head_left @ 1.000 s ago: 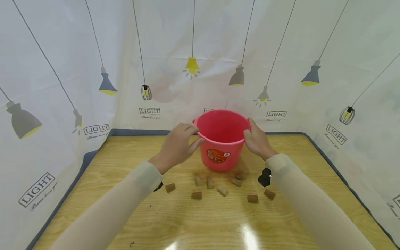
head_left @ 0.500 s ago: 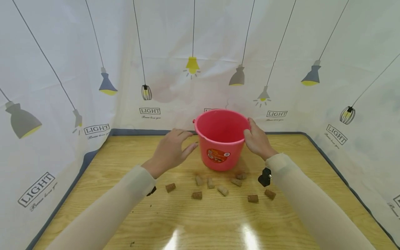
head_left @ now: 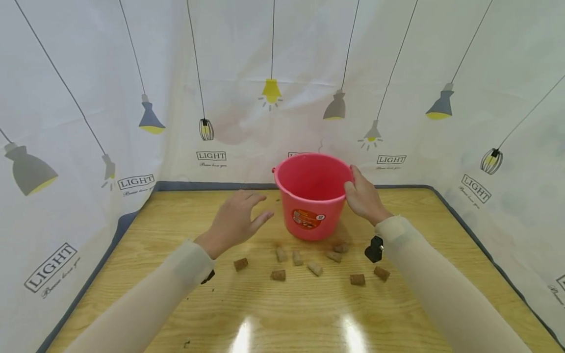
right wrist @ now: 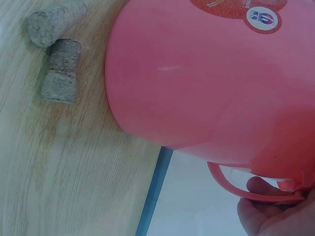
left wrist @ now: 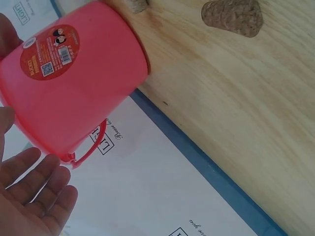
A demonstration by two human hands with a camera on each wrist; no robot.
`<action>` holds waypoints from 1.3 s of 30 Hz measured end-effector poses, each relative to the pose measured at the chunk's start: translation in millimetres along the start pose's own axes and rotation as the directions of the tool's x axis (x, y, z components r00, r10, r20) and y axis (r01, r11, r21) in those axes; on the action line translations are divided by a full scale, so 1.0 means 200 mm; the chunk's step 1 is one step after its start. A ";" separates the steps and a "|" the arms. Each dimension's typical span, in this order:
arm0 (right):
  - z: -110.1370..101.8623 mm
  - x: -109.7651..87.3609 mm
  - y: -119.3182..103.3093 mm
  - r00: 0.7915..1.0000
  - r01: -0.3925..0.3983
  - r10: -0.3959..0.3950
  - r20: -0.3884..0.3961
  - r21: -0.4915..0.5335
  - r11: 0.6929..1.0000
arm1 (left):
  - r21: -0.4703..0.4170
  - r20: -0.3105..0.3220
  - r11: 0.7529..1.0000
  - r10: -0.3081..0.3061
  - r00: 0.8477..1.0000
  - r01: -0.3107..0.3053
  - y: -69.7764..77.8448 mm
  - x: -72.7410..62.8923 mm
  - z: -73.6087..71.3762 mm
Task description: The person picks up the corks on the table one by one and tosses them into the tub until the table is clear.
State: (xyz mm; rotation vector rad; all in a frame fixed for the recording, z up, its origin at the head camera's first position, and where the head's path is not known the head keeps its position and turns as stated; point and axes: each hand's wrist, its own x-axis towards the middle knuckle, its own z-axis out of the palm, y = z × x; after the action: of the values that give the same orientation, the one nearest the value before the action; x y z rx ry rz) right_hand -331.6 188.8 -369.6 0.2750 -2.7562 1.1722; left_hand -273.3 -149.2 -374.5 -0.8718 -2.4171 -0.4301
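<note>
A pink bucket [head_left: 332,215] with a red round label stands upright at the back middle of the table. My right hand [head_left: 365,197] grips its rim at the right side; in the right wrist view, fingers [right wrist: 258,216] curl by the handle [right wrist: 229,187]. My left hand [head_left: 234,220] hovers left of the bucket, apart from it, fingers loosely bent and holding nothing. The left wrist view shows that hand's fingers [left wrist: 42,184] beside the bucket's rim. Several corks lie in front of the bucket, among them a pale cork [head_left: 315,268] and a brown cork [head_left: 278,275].
The wooden table [head_left: 287,318] has a dark blue edge strip along its back and sides. White cloth walls [head_left: 243,122] printed with lamps enclose it on three sides. More brown corks [head_left: 357,280] lie to the right, and another cork [head_left: 240,264] to the left.
My left hand has come off the bucket's left rim and moved left and toward me. The right hand keeps its grip, and bucket and corks stay in place.
</note>
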 end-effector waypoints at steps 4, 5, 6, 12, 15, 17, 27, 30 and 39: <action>0.00 0.00 0.00 1.000 0.004 -0.004 -0.002 -0.008 1.000 | -0.006 -0.007 1.000 0.005 1.000 -0.005 -0.01 -0.02 0.01; 0.00 0.00 0.01 1.000 0.003 -0.003 0.000 -0.008 1.000 | -0.009 -0.009 1.000 0.007 1.000 -0.007 -0.01 -0.02 0.01; 0.00 0.00 0.01 1.000 0.002 -0.002 0.002 -0.006 1.000 | -0.014 -0.011 1.000 0.009 1.000 -0.010 -0.01 -0.03 0.01; 0.00 0.00 0.01 1.000 0.002 -0.002 0.007 0.005 1.000 | -0.010 0.005 1.000 0.005 1.000 -0.005 -0.01 -0.05 0.00; 0.00 0.00 0.01 1.000 0.002 -0.002 0.005 -0.001 1.000 | -0.005 0.032 1.000 -0.015 0.999 0.015 -0.02 -0.07 -0.01; 0.00 0.00 0.01 1.000 0.003 -0.003 0.007 -0.004 1.000 | -0.003 0.053 1.000 -0.026 0.998 0.026 -0.02 -0.07 -0.01; -0.01 0.01 0.00 1.000 0.000 0.000 0.012 -0.004 1.000 | 0.013 0.144 0.997 -0.079 0.986 0.078 -0.05 -0.12 -0.05; -0.01 0.01 0.00 1.000 -0.002 0.002 0.011 -0.003 1.000 | 0.008 0.165 0.997 -0.080 0.983 0.080 -0.06 -0.14 -0.06; -0.01 0.00 -0.01 1.000 -0.011 0.011 0.015 0.000 1.000 | -0.021 0.205 0.996 -0.082 0.975 0.088 -0.09 -0.20 -0.07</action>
State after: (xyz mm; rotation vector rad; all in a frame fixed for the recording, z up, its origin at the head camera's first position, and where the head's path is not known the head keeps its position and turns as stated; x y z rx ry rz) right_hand -332.2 189.0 -367.5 0.2693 -2.7742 1.1776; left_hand -254.6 -188.1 -388.3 -0.8650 -2.6502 -0.4273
